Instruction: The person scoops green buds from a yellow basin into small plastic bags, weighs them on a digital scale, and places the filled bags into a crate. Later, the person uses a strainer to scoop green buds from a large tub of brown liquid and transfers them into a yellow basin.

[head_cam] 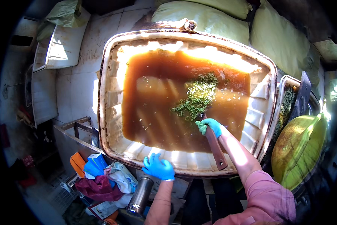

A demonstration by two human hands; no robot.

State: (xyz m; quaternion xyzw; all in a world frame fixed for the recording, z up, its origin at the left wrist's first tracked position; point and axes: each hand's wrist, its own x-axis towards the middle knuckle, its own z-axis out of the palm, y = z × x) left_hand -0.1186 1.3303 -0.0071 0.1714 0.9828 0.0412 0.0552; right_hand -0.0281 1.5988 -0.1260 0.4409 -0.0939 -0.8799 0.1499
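Observation:
In the head view a large whitish plastic tub (107,112) holds brown liquid (162,112). My right hand (210,127), in a teal glove with green-covered fingertips, grips a long reddish-brown handle (215,147) whose lower end hangs over the tub's near rim. The tool's working end is hidden under a clump of small green plant matter (199,95) at the liquid's surface, right of centre. My left hand (158,166), in a blue glove, lies at the near rim with its fingers apart and holds nothing.
Full yellow-green sacks (205,22) line the far side. At right stand a narrow tub with plant matter (288,104) and a yellow-green basin (298,149). A steel flask (140,194), a blue box (96,164) and plastic bags (99,187) sit at lower left, beside a metal frame (75,140).

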